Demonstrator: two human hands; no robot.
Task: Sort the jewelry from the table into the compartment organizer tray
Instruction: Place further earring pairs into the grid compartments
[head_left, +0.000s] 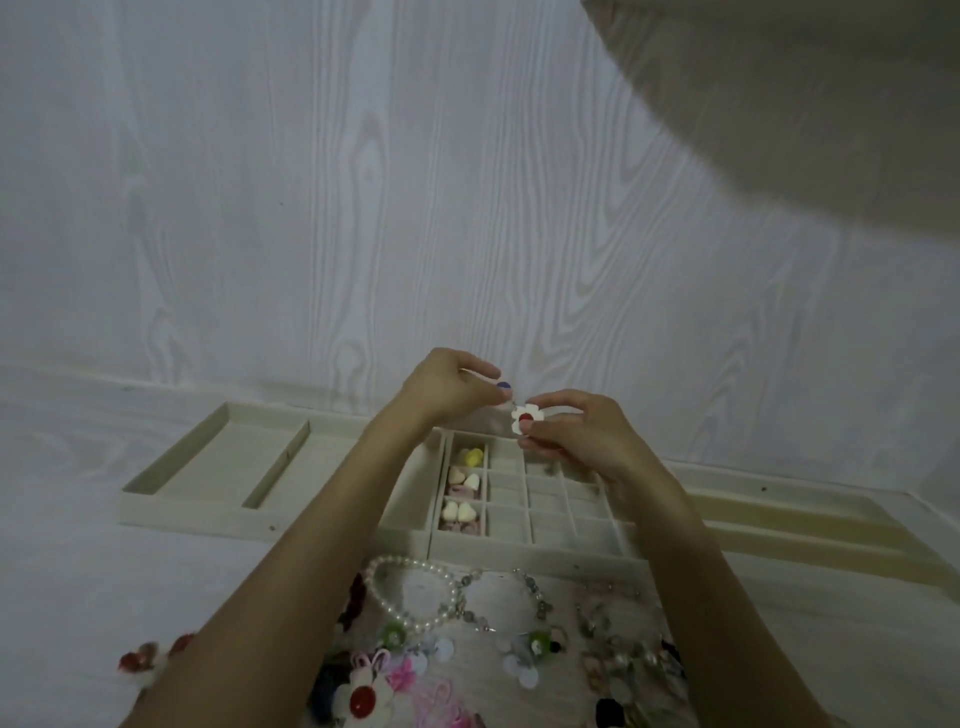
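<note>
White flower earring (525, 417), pinched between both your hands (519, 402); grid tray (545, 545) directly below, right hand (576, 434) nearer.

No text, label, brand, number or sign can be read anywhere in this view.
</note>
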